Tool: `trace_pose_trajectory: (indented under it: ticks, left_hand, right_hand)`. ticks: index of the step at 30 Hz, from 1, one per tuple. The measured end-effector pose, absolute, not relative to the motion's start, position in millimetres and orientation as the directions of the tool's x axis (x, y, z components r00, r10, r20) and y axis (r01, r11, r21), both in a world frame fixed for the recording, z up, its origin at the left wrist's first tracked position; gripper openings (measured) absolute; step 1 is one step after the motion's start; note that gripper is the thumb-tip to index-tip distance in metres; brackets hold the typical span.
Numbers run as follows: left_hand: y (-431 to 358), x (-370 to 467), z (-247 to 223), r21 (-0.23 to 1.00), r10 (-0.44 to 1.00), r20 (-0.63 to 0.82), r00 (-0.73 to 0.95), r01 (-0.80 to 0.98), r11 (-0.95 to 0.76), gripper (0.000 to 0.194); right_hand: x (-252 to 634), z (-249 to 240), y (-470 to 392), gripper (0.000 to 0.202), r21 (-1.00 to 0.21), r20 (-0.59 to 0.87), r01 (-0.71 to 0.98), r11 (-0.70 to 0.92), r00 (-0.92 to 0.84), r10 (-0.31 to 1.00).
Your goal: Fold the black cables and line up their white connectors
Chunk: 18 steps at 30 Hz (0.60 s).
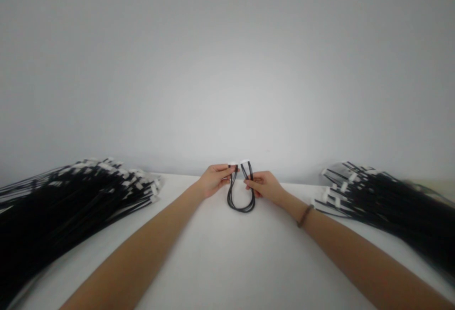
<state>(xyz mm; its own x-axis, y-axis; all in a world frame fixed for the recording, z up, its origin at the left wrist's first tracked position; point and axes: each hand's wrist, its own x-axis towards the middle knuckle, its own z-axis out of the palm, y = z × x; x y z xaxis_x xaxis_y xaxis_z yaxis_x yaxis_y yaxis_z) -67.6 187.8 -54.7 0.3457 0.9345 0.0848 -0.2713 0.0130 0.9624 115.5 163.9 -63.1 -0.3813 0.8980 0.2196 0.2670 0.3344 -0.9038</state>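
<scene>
Cable of thin black wires (242, 210) with white connectors (245, 161) bends U-shaped between my left hand (214, 179) and right hand (266, 186), each pinching one side; a loose pinch could let it spring open.

The cable (242, 210) is black, its connectors (245, 161) and the table (245, 258) white, the bracelet (304, 215) brown.

White table (241, 262): black cable heap (71, 205) left of my left hand (213, 180), second heap (398, 208) right of my right hand (266, 185).
</scene>
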Motion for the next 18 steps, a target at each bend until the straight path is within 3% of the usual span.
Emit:
trace_pose_trajectory:
  ticks: [18]
  left_hand:
    - [187.8, -68.1, -55.7, 0.963, 0.924, 0.092, 0.370, -0.270, 0.012, 0.022]
  right_hand:
    - [115.8, -64.7, 165.0, 0.029, -0.898, 0.216, 0.278, 0.340, -0.394, 0.893]
